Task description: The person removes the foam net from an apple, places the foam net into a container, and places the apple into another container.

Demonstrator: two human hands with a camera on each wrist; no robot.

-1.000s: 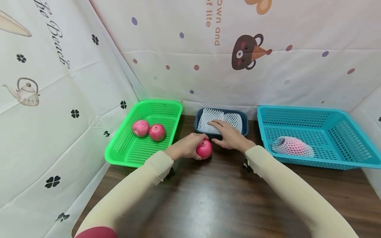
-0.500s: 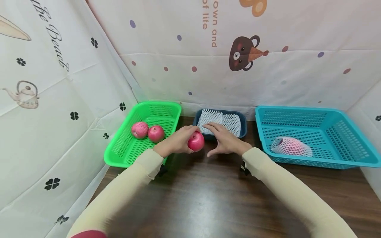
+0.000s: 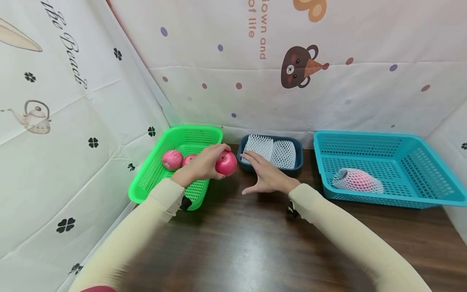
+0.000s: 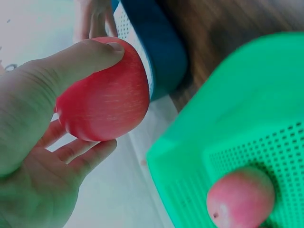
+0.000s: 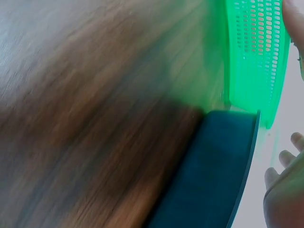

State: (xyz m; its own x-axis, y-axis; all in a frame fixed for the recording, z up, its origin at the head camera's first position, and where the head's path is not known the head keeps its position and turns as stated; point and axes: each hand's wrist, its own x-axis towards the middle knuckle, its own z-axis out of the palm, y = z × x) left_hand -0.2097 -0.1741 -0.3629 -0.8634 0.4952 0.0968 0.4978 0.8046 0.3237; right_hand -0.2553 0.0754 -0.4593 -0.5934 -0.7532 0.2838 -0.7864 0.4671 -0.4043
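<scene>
Apple (image 3: 226,163) sits in my left hand (image 3: 206,162), gripped with the thumb on one side and the fingers (image 4: 92,154) curled round the other, probably because so round and smooth a thing needs support from opposite sides. I hold it between the green basket (image 3: 138,197) and the tray (image 3: 300,157), right by the basket's near rim. My right hand (image 3: 268,174) grips nothing: thumb and fingers are spread apart by the left end of the tray, perhaps to be handy to either the nets (image 3: 260,147) or the fruit. I can't tell whether its fingertips touch the tray.

Two bare apples (image 3: 172,159) lie in the green basket and a netted apple (image 3: 359,180) in the blue basket (image 3: 392,140), with the nets between; I take that as a way of keeping wrapped and unwrapped fruit apart.

From my head I see the whole row, but my left wrist partly covers one of the bare apples, and the fingers beneath my grip are hidden. The left wrist view shows those fingers, and my thumb flat against the skin. The right wrist view misses the held apple, yet shows the tray's outer wall and the grain of the table (image 5: 95,118).
</scene>
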